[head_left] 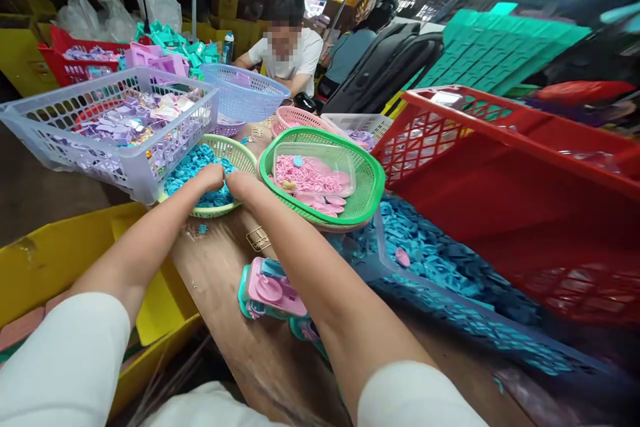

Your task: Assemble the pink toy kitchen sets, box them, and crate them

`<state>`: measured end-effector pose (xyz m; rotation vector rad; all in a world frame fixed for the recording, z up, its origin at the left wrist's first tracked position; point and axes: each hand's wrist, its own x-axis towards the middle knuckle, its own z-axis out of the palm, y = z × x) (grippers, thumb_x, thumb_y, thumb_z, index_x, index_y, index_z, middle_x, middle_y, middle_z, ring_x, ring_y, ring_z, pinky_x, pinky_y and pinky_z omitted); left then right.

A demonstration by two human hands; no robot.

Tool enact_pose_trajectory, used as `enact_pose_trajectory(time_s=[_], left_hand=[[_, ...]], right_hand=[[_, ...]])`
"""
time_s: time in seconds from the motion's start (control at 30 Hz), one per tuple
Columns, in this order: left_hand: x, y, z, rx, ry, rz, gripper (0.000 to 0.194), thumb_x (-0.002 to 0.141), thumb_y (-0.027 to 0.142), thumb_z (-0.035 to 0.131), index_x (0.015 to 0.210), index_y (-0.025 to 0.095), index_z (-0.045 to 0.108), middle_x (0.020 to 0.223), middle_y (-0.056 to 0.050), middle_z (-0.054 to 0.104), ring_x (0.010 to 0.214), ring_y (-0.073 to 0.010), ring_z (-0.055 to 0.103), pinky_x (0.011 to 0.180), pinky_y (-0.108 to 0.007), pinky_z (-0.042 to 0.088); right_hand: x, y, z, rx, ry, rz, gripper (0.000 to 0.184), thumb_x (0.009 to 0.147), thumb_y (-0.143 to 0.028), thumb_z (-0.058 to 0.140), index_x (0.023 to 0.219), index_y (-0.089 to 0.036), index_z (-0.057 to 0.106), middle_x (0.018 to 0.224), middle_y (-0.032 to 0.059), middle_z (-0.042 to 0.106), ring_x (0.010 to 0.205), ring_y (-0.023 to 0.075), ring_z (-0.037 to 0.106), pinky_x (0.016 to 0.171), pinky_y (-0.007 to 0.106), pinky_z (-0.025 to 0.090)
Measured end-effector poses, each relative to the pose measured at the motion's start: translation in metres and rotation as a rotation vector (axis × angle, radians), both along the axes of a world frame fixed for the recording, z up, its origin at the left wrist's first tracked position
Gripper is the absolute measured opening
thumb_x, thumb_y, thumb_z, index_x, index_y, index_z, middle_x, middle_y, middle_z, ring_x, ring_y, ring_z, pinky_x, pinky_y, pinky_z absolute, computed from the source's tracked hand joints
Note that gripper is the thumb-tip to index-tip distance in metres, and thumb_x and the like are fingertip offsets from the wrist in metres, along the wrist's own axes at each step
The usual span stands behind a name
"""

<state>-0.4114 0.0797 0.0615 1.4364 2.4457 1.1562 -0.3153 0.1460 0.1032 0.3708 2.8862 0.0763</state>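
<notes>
My left hand and my right hand are close together over a pale yellow-green basket. Both look curled closed, with the fingers mostly turned away from me; anything they hold is hidden. Blue plastic pieces fill the basket below and around them. Just right of my right hand, a green basket bears a clear tub of small pink parts, with pink oval pieces beside it. Under my right forearm sits a pink and teal toy assembly on the wooden table.
A translucent crate of purple pieces stands at left, above a yellow box. To the right, a red crate rises behind a blue crate of blue parts. Across the table sits another person in a white shirt.
</notes>
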Motion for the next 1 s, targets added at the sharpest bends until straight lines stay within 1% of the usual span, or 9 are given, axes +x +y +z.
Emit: enact_pose_trajectory(time_s=[0.1, 0.17, 0.23, 0.37, 0.43, 0.6, 0.7, 0.83, 1.0], left_hand=[[-0.010, -0.005, -0.002, -0.356, -0.157, -0.084, 0.025, 0.060, 0.025, 0.090, 0.058, 0.017, 0.066, 0.054, 0.003, 0.061, 0.060, -0.0152, 0.060, 0.068, -0.027, 0.050], [-0.013, -0.007, -0.001, -0.468, -0.239, -0.103, 0.026, 0.050, 0.020, 0.091, 0.055, 0.019, 0.065, 0.053, 0.003, 0.062, 0.067, -0.0183, 0.063, 0.072, -0.026, 0.049], [-0.013, -0.007, -0.001, -0.493, -0.305, -0.076, 0.028, 0.049, 0.019, 0.090, 0.052, 0.020, 0.062, 0.051, 0.002, 0.060, 0.075, -0.0210, 0.065, 0.076, -0.026, 0.049], [-0.012, -0.007, -0.001, -0.375, -0.467, 0.065, 0.031, 0.056, 0.014, 0.083, 0.049, 0.020, 0.053, 0.049, 0.001, 0.054, 0.077, -0.0232, 0.067, 0.073, -0.027, 0.051], [-0.013, -0.006, 0.001, -0.264, -0.580, 0.144, 0.030, 0.065, 0.012, 0.074, 0.053, 0.020, 0.048, 0.052, 0.000, 0.057, 0.072, -0.0200, 0.068, 0.069, -0.025, 0.053], [-0.012, -0.004, 0.009, -0.046, -0.852, 0.266, 0.021, 0.071, 0.005, 0.062, 0.060, 0.017, 0.049, 0.062, -0.003, 0.066, 0.058, -0.0123, 0.067, 0.062, -0.022, 0.056], [-0.011, -0.003, 0.012, 0.023, -0.946, 0.308, 0.019, 0.070, 0.003, 0.063, 0.062, 0.016, 0.052, 0.059, -0.004, 0.066, 0.052, -0.0120, 0.065, 0.056, -0.020, 0.055], [-0.011, -0.001, 0.013, 0.083, -1.017, 0.342, 0.019, 0.070, 0.000, 0.064, 0.064, 0.015, 0.054, 0.057, -0.005, 0.066, 0.050, -0.0131, 0.064, 0.051, -0.019, 0.052], [-0.010, -0.002, 0.017, 0.149, -1.092, 0.337, 0.018, 0.073, -0.001, 0.063, 0.069, 0.015, 0.055, 0.057, -0.003, 0.065, 0.049, -0.0134, 0.063, 0.051, -0.020, 0.051]], right_hand=[[-0.013, 0.012, -0.017, -0.031, -0.096, -0.029, 0.033, 0.097, -0.035, 0.066, 0.123, -0.015, 0.064, 0.126, 0.0098, 0.066, 0.111, 0.0220, 0.067, 0.095, 0.043, 0.058], [-0.019, 0.018, -0.021, -0.042, -0.131, -0.042, 0.031, 0.097, -0.035, 0.066, 0.122, -0.015, 0.065, 0.127, 0.0098, 0.067, 0.113, 0.0220, 0.067, 0.098, 0.045, 0.057], [-0.023, 0.023, -0.022, -0.052, -0.147, -0.052, 0.030, 0.096, -0.033, 0.068, 0.120, -0.015, 0.068, 0.126, 0.0106, 0.069, 0.114, 0.0227, 0.067, 0.100, 0.044, 0.056], [-0.024, 0.025, -0.015, -0.099, -0.113, -0.085, 0.025, 0.085, -0.018, 0.076, 0.108, -0.011, 0.078, 0.112, 0.0167, 0.077, 0.114, 0.0285, 0.071, 0.099, 0.032, 0.055], [-0.024, 0.027, -0.009, -0.138, -0.055, -0.125, 0.023, 0.087, -0.017, 0.071, 0.107, -0.010, 0.079, 0.110, 0.0171, 0.078, 0.112, 0.0289, 0.072, 0.096, 0.029, 0.055], [-0.022, 0.030, -0.004, -0.308, 0.079, -0.242, 0.025, 0.092, -0.016, 0.061, 0.111, -0.013, 0.076, 0.102, 0.0107, 0.079, 0.090, 0.0179, 0.074, 0.075, 0.021, 0.054], [-0.021, 0.032, -0.006, -0.404, 0.149, -0.280, 0.025, 0.083, -0.009, 0.066, 0.105, -0.013, 0.076, 0.094, 0.0067, 0.077, 0.080, 0.0142, 0.070, 0.068, 0.019, 0.050], [-0.020, 0.036, -0.011, -0.496, 0.270, -0.315, 0.022, 0.075, -0.003, 0.067, 0.093, -0.012, 0.075, 0.084, 0.0049, 0.074, 0.078, 0.0148, 0.067, 0.071, 0.022, 0.050], [-0.026, 0.037, -0.016, -0.599, 0.454, -0.352, 0.020, 0.086, -0.012, 0.061, 0.104, -0.011, 0.068, 0.086, 0.0037, 0.071, 0.074, 0.0118, 0.064, 0.072, 0.022, 0.052]])
